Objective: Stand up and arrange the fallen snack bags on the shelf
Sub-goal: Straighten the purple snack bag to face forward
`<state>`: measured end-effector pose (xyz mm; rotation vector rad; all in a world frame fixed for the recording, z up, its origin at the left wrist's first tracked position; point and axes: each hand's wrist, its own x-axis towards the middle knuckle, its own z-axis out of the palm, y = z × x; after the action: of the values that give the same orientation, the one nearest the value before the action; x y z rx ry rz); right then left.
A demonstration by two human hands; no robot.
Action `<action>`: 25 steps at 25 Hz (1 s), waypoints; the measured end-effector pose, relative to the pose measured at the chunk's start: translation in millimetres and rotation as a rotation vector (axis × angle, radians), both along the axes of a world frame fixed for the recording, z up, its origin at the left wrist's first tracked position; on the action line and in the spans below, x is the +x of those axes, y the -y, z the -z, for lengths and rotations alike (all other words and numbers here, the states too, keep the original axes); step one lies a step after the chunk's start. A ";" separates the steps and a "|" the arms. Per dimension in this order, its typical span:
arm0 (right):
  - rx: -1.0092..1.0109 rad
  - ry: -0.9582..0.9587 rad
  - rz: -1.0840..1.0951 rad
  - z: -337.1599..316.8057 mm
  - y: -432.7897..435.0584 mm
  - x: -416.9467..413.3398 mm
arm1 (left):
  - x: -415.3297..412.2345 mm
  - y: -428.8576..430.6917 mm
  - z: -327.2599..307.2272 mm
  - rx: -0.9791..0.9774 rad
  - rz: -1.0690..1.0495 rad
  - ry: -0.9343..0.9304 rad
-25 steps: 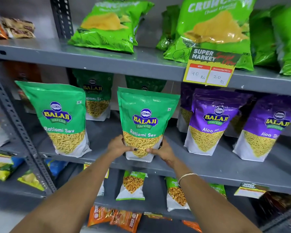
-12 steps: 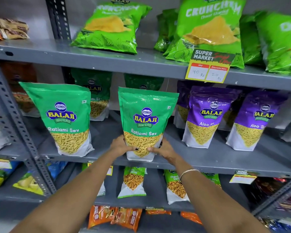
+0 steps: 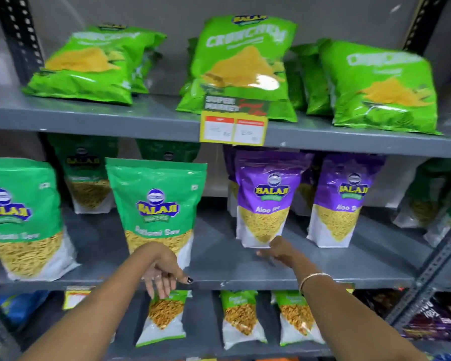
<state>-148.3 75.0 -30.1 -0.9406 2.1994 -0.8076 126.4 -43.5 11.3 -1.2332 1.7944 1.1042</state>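
A green Ratlami Sev bag stands upright on the middle shelf. Just in front of its lower right corner, my left hand hangs loose with fingers spread and pointing down, holding nothing. My right hand is further right, at the base of an upright purple Aloo Sev bag. Its fingers are apart and its thumb touches the bag's bottom edge, with no grip that I can see. A second purple bag stands to the right. Another green bag stands at the far left.
On the top shelf, several light green Crunchem bags lean or lie back, behind a yellow price tag. More green bags stand behind on the middle shelf. Small packets stand on the lower shelf. Slotted steel uprights frame both sides.
Both hands have let go of the green Ratlami Sev bag, which stays standing. My right hand moved right to the purple bag's base. My view shifted right and up.
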 end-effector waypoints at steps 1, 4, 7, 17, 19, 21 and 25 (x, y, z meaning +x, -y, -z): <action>0.001 0.030 0.021 0.2 -6.6 -20.3 | -25.4 -8.9 4.3 0.005 -0.022 -0.066; -0.102 0.038 0.023 7.0 -7.7 -75.2 | -105.4 -24.1 18.0 -0.120 -0.242 -0.474; -0.262 0.194 0.005 4.5 3.7 -97.7 | -162.4 -18.5 35.8 -0.311 -0.514 -0.856; -0.383 0.374 -0.140 1.9 -9.3 -80.9 | -173.5 -45.3 41.7 -0.302 -0.711 -1.107; -0.403 0.392 -0.174 -2.7 -26.2 -69.8 | -164.2 -57.7 41.8 -0.366 -0.679 -1.050; -0.435 0.379 -0.194 -3.0 -40.2 -60.9 | -156.3 -68.9 43.0 -0.432 -0.667 -0.998; -0.429 0.374 -0.191 -7.9 -61.0 -46.3 | -143.1 -86.0 38.8 -0.484 -0.616 -0.949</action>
<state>-194.7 136.0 -22.3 -1.0771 1.6192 -1.2756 -16.7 42.5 -27.5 -1.8034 2.5619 1.8973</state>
